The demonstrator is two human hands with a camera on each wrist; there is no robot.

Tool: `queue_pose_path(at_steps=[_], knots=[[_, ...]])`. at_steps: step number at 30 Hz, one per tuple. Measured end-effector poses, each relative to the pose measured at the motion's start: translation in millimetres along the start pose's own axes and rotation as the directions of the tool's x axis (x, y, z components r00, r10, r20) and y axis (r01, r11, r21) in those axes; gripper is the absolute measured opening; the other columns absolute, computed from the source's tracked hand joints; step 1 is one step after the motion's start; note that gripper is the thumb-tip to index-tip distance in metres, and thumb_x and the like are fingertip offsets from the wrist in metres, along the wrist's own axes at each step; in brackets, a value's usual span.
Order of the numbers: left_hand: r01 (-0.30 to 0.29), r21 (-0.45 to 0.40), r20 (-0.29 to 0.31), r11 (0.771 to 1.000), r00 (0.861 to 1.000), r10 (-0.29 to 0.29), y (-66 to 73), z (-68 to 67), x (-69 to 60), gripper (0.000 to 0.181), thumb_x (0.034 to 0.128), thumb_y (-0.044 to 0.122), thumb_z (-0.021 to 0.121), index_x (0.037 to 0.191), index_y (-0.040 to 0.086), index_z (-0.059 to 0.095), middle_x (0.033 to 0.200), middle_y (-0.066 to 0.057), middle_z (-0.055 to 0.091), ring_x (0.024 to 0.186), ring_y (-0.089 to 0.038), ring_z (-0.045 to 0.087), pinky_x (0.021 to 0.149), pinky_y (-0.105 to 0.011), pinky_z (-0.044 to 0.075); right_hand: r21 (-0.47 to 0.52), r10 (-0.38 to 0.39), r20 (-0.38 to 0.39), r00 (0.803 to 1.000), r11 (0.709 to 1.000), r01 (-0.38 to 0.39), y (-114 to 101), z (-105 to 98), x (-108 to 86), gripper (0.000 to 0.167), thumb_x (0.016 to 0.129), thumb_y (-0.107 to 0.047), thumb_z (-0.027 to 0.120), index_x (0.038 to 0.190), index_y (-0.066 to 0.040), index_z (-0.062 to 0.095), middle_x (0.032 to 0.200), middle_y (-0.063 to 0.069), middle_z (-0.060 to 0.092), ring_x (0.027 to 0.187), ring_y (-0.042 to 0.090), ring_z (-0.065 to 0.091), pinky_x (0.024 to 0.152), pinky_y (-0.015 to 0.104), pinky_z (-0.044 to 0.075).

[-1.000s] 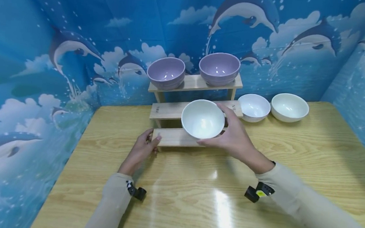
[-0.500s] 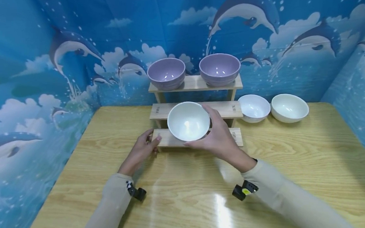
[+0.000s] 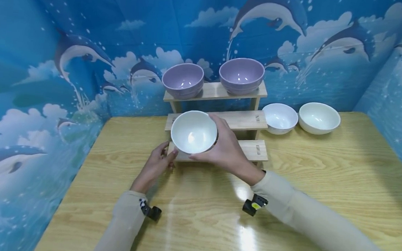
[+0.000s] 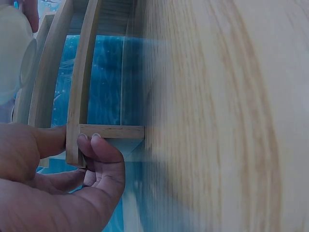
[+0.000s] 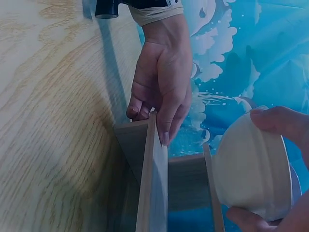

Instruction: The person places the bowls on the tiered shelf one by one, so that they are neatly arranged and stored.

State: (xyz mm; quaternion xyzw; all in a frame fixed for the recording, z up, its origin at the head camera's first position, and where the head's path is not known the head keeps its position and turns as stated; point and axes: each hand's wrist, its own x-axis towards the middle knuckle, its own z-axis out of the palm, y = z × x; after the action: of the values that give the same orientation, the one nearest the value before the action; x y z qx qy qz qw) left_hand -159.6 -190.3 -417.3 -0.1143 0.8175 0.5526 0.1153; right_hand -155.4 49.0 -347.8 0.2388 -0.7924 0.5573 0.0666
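In the head view my right hand (image 3: pixel 225 148) grips a white bowl (image 3: pixel 193 132) at its right side, thumb in front and fingers behind. The bowl is held upright over the left part of a three-tier wooden stand (image 3: pixel 247 120). In the right wrist view the bowl (image 5: pixel 244 169) stands off the lowest board, close to the middle one; contact with that one I cannot tell. My left hand (image 3: pixel 154 165) pinches the left end of the lowest board. The left wrist view has its thumb above the board (image 4: pixel 77 106) and curled fingers beneath.
Two purple bowls, a left one (image 3: pixel 183 80) and a right one (image 3: pixel 241 76), sit on the top tier. Right of the stand, two more white bowls (image 3: pixel 279 118) (image 3: pixel 318 118) rest on the wooden table (image 3: pixel 306 175). A blue dolphin-print cloth (image 3: pixel 201 24) hangs behind.
My right hand has carried the white bowl leftward along the stand, from its middle to its left end, uncovering the right part of the lowest board. The left hand keeps its place.
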Motion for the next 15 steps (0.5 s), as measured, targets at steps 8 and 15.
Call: queue_pose_path(at_steps=[8, 15], knots=[[-0.002, 0.001, 0.007, 1.000, 1.000, 0.002, 0.3, -0.8, 0.5, 0.065, 0.1044, 0.028, 0.059, 0.160, 0.013, 0.029, 0.112, -0.013, 0.049, 0.083, -0.019, 0.060, 0.075, -0.030, 0.055, -0.025, 0.059, 0.003, 0.998, 0.998, -0.059, -1.7, 8.0, 6.0, 0.118, 0.061, -0.020, 0.100, 0.155, 0.000, 0.031, 0.148, 0.017, 0.043, 0.129, 0.029, 0.050, 0.103, 0.041, 0.048], [0.008, 0.007, 0.001, 1.000, 1.000, -0.008, 0.5, 0.0, 1.1, 0.064, 0.1046, 0.027, 0.058, 0.160, 0.014, 0.030, 0.110, -0.011, 0.046, 0.086, -0.020, 0.060, 0.077, -0.030, 0.056, -0.056, 0.073, 0.001, 0.997, 0.996, -0.072, -2.9, 12.6, 12.1, 0.119, 0.062, -0.023, 0.099, 0.156, 0.000, 0.030, 0.147, 0.017, 0.044, 0.129, 0.029, 0.051, 0.103, 0.041, 0.049]])
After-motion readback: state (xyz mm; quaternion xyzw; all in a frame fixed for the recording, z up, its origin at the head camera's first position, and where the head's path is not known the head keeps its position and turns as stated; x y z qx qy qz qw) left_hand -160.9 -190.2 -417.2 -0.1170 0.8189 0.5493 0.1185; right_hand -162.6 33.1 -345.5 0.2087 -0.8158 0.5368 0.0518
